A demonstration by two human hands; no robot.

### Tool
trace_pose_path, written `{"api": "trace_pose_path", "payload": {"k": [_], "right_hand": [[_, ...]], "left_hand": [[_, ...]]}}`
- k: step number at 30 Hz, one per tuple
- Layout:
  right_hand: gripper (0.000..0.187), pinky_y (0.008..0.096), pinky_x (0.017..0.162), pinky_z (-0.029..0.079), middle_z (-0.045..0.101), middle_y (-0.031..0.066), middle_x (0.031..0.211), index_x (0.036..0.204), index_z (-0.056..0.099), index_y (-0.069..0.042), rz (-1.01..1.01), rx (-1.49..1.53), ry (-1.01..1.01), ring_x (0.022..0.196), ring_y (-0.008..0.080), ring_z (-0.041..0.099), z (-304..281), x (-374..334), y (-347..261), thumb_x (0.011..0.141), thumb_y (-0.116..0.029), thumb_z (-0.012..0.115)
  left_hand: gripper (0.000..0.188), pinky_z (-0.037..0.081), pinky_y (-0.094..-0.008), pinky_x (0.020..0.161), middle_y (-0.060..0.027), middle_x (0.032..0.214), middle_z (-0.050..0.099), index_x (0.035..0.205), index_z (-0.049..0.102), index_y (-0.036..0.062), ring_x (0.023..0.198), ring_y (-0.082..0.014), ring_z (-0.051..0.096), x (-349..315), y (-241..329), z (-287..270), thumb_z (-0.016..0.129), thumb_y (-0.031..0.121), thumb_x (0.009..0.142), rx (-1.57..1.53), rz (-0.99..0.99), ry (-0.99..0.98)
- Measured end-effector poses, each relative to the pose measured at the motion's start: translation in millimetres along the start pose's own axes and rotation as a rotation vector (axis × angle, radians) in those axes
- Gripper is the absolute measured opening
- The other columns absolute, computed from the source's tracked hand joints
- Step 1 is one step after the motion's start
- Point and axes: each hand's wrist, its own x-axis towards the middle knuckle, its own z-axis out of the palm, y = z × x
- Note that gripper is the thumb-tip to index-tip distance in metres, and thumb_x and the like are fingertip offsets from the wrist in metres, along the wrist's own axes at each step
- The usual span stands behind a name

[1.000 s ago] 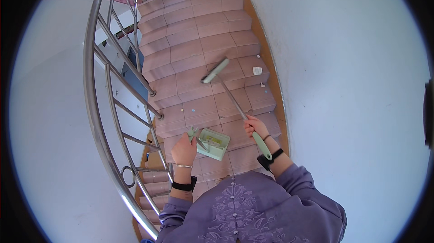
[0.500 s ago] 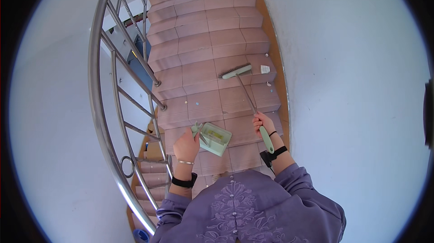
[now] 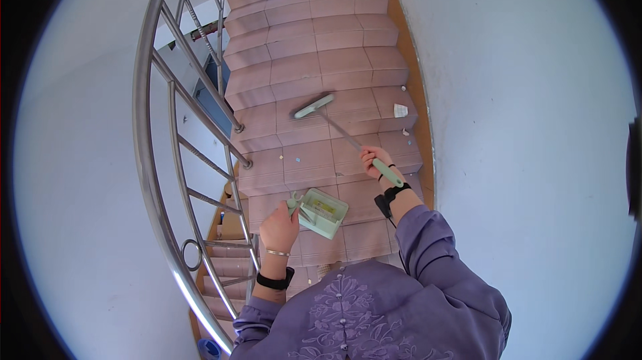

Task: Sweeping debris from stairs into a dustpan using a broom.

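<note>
Sweeping a tiled staircase with a broom and dustpan, 1 in each hand.

The right hand point(image 3: 374, 157) has its grip closed around the pale green handle of a long broom point(image 3: 344, 134), whose head rests on a pink tiled step point(image 3: 354, 102) higher up, well ahead of the person. The left hand point(image 3: 279, 228) has its grip wrapped tight on the handle of a pale green dustpan point(image 3: 324, 212), held just above a lower step, close to the body. A white scrap point(image 3: 400, 110) lies on the step right of the broom head, near the wall. A steel railing point(image 3: 157, 159) curves along the left.
</note>
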Motion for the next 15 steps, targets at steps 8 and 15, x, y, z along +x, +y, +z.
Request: {"api": "trace_pose_path", "payload": {"k": [8,15], "right_hand": [[0.020,0.0172,0.040,0.042,0.054,-0.0037,0.068,0.080,0.048,-0.009,-0.143,0.200,-0.037,0.046,0.0025,0.053,-32.8,-24.4,-39.7,0.097,-0.018,0.054],[0.019,0.0168,0.040,0.042,0.054,-0.0039,0.070,0.081,0.049,-0.011,-0.280,0.211,0.040,0.048,0.0021,0.052,-79.5,-61.7,-21.4,0.096,-0.018,0.058]], "left_hand": [[0.026,0.050,-0.0462,0.052,-0.0128,0.069,0.065,0.091,0.055,0.0092,0.062,-0.0356,0.065,0.7,-1.2,-3.7,0.062,0.034,0.089,0.023,-0.011,-0.002],[0.027,0.050,-0.0479,0.054,-0.0148,0.069,0.065,0.092,0.056,0.0086,0.064,-0.0376,0.065,3.3,2.8,-4.4,0.063,0.034,0.089,0.003,-0.007,-0.019]]}}
